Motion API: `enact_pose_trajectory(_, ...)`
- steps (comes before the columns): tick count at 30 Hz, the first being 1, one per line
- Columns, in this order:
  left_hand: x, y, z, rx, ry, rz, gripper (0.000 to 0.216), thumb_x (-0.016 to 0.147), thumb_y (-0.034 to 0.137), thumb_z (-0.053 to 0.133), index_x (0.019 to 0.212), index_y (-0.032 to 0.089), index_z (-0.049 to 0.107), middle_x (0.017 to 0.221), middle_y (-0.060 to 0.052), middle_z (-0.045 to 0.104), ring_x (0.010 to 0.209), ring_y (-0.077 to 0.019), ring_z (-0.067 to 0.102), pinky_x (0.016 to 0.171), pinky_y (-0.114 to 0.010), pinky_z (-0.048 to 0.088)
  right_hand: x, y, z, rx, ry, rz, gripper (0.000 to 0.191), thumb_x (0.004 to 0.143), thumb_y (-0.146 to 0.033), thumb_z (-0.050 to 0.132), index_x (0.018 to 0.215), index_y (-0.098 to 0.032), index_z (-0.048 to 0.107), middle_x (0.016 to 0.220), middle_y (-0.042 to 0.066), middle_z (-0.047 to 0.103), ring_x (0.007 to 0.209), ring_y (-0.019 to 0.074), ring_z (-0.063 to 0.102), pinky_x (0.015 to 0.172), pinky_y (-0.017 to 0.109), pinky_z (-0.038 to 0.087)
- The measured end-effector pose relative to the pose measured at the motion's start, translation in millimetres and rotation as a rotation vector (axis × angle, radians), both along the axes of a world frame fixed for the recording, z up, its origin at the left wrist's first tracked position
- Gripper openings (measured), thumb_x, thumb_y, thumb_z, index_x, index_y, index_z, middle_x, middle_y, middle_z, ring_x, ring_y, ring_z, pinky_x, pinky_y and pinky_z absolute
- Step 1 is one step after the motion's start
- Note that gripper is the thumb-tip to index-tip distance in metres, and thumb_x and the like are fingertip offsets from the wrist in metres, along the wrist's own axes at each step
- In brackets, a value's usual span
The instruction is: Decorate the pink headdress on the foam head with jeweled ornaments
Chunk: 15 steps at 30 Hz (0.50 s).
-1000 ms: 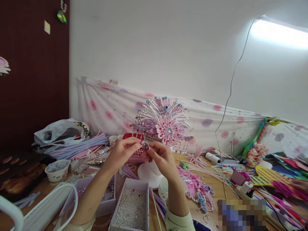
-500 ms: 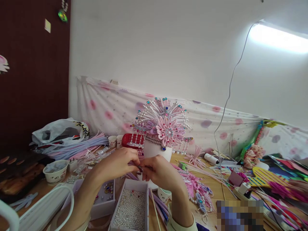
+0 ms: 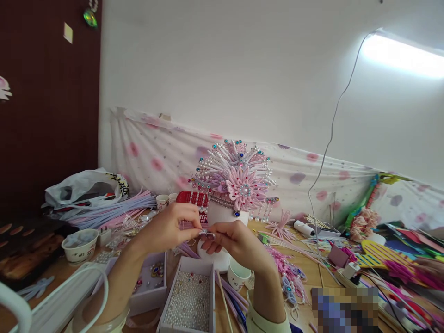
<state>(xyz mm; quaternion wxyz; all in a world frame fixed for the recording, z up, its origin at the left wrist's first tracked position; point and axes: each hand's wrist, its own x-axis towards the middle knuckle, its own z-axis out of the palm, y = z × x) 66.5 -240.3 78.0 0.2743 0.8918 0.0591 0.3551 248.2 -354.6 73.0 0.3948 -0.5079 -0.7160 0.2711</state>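
Note:
My left hand (image 3: 172, 225) reaches in from the left with thumb and fingertips pinched together. Against it, my right hand (image 3: 233, 240) is pinched too, its lower fingers curled. Where the fingertips meet there is a small pale bit with a dark oval spot, too small to name. Behind the hands stands a white head form (image 3: 227, 215) wearing a pink flower headdress (image 3: 243, 178) with pearls and coloured gems. Below the hands lies an open white box (image 3: 212, 303) of small pearl beads (image 3: 189, 300).
A second box (image 3: 149, 296) with gems sits left of the pearl box. Paper cups (image 3: 239, 277), a red basket (image 3: 183, 198), fuzzy stems (image 3: 121, 212) and pink beaded pieces (image 3: 287, 273) crowd the table. At far right is another person's hand (image 3: 428, 268).
Both hands have lifted slightly, and their fingertips now meet higher. My left wrist has turned so thumb and forefinger show. More of the paper cup and head form's base is visible.

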Motion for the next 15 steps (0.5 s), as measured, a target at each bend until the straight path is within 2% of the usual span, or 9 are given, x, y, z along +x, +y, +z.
enact_pose_trajectory(4,2.0,4.1,-1.1,-0.185,-0.342,-0.099,0.013,0.08,0.019,0.07,0.068,0.021,0.074,0.075,-0.002,0.068,0.074,-0.0173,0.062,0.071,-0.028,0.047,-17.4,2.7,1.9,0.201,0.143,-0.054,0.026,0.096,-0.035,0.055,0.093,-0.02,0.075,0.08,0.004,0.077,0.069,0.0153,0.073,0.065,0.025,0.057)
enact_pose_trajectory(9,20.5,-6.2,-8.3,-0.374,-0.72,-0.095,0.011,0.078,0.016,0.075,0.07,0.024,0.078,0.075,0.0,0.067,0.078,-0.0151,0.061,0.076,-0.026,0.048,-40.2,15.5,-4.2,0.369,0.351,-0.139,0.022,0.094,-0.033,0.059,0.094,-0.023,0.079,0.076,0.002,0.076,0.063,0.0143,0.07,0.06,0.023,0.056)
enact_pose_trajectory(12,34.3,-19.7,-10.2,-0.624,-0.899,-0.106,0.008,0.068,0.022,0.085,0.065,0.023,0.077,0.078,0.002,0.066,0.078,-0.012,0.061,0.074,-0.022,0.049,-49.5,21.9,-7.1,0.453,0.46,-0.137,0.021,0.094,-0.031,0.06,0.093,-0.025,0.079,0.075,0.001,0.075,0.061,0.014,0.068,0.06,0.024,0.056)
enact_pose_trajectory(15,47.0,-35.1,-10.0,-0.946,-1.034,-0.097,0.021,0.053,0.031,0.093,0.06,0.021,0.076,0.08,0.003,0.065,0.068,-0.009,0.06,0.062,-0.019,0.05,-55.4,25.6,-8.1,0.56,0.482,-0.215,0.02,0.093,-0.027,0.06,0.088,-0.023,0.079,0.072,0.0,0.074,0.064,0.0138,0.067,0.06,0.022,0.053)
